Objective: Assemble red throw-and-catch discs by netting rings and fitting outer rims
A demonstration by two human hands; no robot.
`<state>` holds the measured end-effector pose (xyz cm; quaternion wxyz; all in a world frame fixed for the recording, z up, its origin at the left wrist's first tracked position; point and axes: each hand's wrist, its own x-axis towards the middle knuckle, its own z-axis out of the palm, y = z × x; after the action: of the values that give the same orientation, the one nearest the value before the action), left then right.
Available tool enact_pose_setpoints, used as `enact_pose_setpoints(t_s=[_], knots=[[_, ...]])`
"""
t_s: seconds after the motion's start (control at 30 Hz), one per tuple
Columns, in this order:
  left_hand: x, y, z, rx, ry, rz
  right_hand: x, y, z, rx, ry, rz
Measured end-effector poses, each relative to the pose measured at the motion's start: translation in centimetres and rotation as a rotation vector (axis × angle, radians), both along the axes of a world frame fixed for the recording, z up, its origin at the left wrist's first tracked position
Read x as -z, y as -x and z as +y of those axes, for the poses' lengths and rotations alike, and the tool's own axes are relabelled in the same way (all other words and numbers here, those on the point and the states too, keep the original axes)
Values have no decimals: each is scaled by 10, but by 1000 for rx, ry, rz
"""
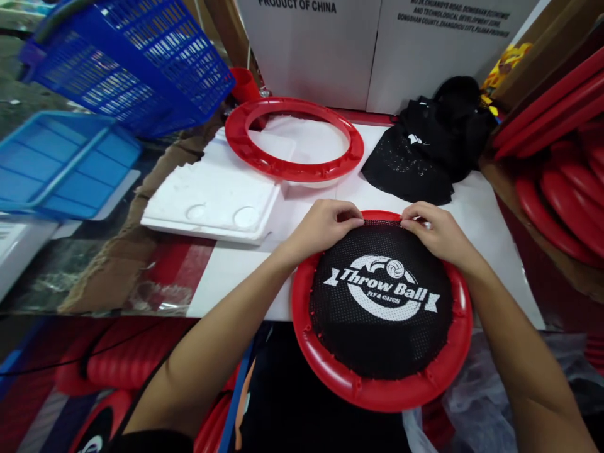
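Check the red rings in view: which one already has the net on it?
The red ring nearest the person, under both hands, carries the black "Throw Ball" mesh. The ring farther back on the white table is bare; those stacked at right show no mesh.

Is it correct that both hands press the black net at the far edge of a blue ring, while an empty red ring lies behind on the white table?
Not quite: the ring under the hands is red, not blue. The head view shows the left hand and the right hand at the far edge of the black net, with the empty red ring behind on the white table.
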<state>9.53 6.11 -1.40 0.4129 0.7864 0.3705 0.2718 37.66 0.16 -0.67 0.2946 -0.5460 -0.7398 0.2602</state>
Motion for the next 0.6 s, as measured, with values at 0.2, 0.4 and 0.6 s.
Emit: enact_pose_setpoints(t_s=[0.2,0.4,0.6], knots=[[-4,-9,-3,-35,-52,133,4,-9,7,-41,159,134],[-11,-9,11,58,-82,252,9,-9,8,-37,115,82],[-23,-12,22,144,-153,407,8,-10,11,-67,151,107]])
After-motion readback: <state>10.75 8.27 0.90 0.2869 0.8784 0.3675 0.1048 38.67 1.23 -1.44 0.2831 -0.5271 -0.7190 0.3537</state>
